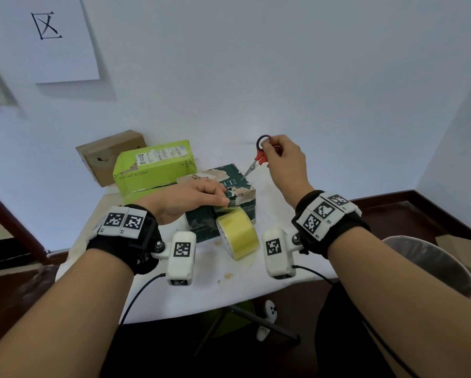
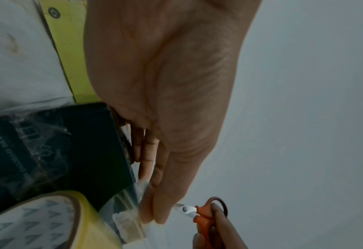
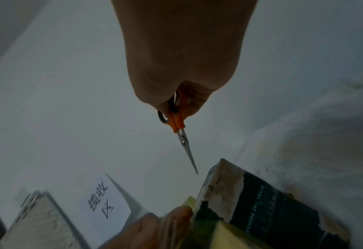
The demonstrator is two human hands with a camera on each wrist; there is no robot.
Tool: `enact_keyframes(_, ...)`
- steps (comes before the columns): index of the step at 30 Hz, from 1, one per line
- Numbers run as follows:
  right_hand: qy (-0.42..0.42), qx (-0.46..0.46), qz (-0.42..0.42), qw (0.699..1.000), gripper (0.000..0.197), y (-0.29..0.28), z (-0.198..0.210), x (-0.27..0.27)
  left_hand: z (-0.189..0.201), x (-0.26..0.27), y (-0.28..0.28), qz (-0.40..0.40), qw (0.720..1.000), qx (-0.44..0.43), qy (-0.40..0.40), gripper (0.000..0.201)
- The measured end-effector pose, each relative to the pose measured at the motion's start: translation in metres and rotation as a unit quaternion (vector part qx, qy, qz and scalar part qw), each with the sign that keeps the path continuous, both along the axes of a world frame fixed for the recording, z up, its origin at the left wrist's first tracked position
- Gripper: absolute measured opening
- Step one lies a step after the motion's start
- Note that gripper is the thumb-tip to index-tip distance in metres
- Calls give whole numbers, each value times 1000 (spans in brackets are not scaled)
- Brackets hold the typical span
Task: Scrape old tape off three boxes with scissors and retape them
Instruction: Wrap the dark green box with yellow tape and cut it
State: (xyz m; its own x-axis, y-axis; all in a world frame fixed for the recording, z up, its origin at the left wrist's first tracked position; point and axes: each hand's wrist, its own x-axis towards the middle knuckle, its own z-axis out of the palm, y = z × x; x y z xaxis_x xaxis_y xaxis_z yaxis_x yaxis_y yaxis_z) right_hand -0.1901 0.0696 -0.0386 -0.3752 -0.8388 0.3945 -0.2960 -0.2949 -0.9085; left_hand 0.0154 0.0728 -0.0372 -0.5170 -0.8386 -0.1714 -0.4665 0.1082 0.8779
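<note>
White walls close in a corner behind a small desk [image 1: 158, 290] draped in a stained white cloth, with a paper sign [image 1: 51, 39] hung at the upper left. Three boxes sit on it: a brown box [image 1: 106, 156] at the back, a green box [image 1: 152, 170] just in front of it, and a dark box [image 1: 229, 195] nearest the person, its top showing torn pale patches. A yellow tape roll [image 1: 238, 233] stands on edge against the front of the dark box, a clear strip running up from it onto the box. The left hand [image 1: 199, 195] lies across the box top, its fingers straight and pressing that strip down at the front edge. The right hand [image 1: 283, 162] has its grip closed round the orange handles of the scissors [image 1: 256, 162], held above the far right corner of the box with the blades together and pointing down, not touching anything. The likely next step is cutting the strip free of the roll. The point would have to travel close past the left fingertips [image 2: 152, 217], so a hurried approach could nick them. If the left hand lifts early, the strip may spring back and stick to itself, and the loose roll could tip or roll off the desk.
</note>
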Motion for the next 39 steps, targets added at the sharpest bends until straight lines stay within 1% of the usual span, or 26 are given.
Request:
enact_keyframes(5, 64, -10, 6, 998, 15, -2, -6, 5, 0, 1, 0, 0, 1000, -2, -4, 16)
enact_keyframes(9, 70, -8, 11, 997, 13, -2, -8, 5, -1, 1, -1, -8, 1000, 4, -10, 19)
enact_keyframes(15, 109, -3, 37, 993, 13, -4, -10, 9, 0, 1, 0, -9, 1000, 3, -7, 12)
enact_keyframes(19, 116, 9, 54, 992, 16, -7, -12, 13, 0, 1, 0, -12, 1000, 1, -10, 12)
enact_keyframes(21, 78, 36, 59, 994, 15, -9, -14, 13, -1, 2, 0, -14, 1000, -2, -11, 11)
enact_keyframes(24, -32, 99, 57, 993, 14, -13, -18, 8, -3, 3, -2, -14, 1000, -3, -13, 13)
enact_keyframes(27, -148, 163, 74, 973, 13, -14, -21, 5, -4, 3, -3, -13, 1000, -1, -11, 14)
enact_keyframes(30, -243, 197, 89, 945, 22, -12, -23, 4, -3, 2, -2, -16, 1000, -3, -8, 12)
enact_keyframes(33, -282, 203, 94, 933, 26, -12, -27, 5, -3, 2, -2, -16, 1000, -1, -6, 12)
enact_keyframes(36, -308, 198, 96, 925, 24, -13, -29, 5, -3, 2, -2, -13, 1000, 0, -5, 11)
enact_keyframes(39, -315, 195, 100, 923, 23, -14, -32, 4, -4, 2, -3, -11, 1000, -3, -6, 11)
